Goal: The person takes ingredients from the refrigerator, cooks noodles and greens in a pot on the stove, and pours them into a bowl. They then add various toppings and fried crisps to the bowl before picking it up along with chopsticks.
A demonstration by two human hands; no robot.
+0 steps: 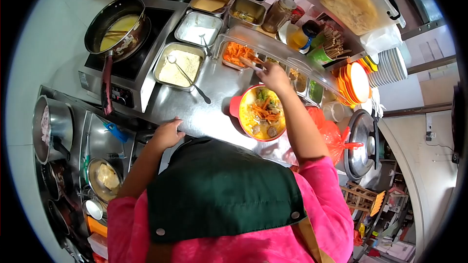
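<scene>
no readable lettering, no legible labels, brands, numbers or signs on anything in view

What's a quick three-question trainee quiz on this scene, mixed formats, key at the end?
1. Multiple choice: which hand is at the tray of orange shreds?
A) left
B) right
C) both
2. True or false: the long-handled pan on the stove holds yellow liquid.
3. Fill in: a ____ rests in the pale yellow food, its handle reaching out over the steel counter.

Key: 1. B, the right hand; 2. true; 3. spoon.
</scene>
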